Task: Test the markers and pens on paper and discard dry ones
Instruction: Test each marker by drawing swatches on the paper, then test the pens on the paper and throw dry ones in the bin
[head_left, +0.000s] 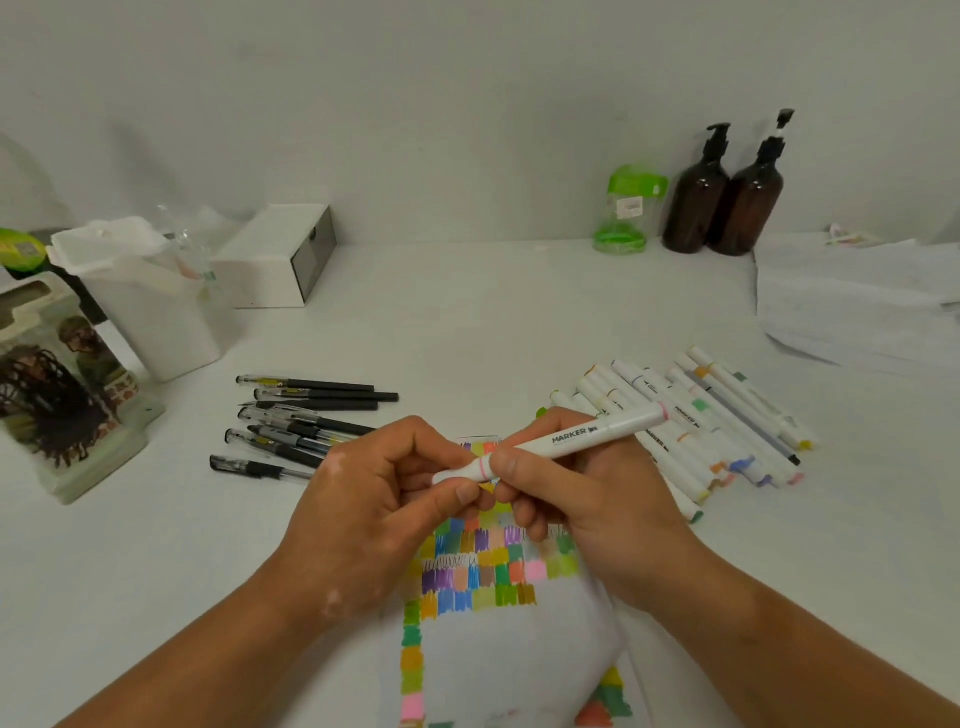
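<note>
Bench (467, 322) carries our paper (519, 649), colour swatches across its upper part and down its left edge. Marker pile (727, 415) lies right of the paper, pens (301, 415) left of it. Our right hand (582, 493) curls round the barrel of one white marker (566, 436) above the swatches, left hand (374, 499) pinching its capped end. Pink ring sits between our two grips. Marker tilted, far end up-right.

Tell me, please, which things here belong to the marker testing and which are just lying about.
Job: white pink-banded marker gripped by left hand and right hand; white paper sheet with colour swatches; pile of white markers; row of black gel pens.
Lying about: two brown pump bottles; clear green-lidded jar; white rectangular box.
</note>
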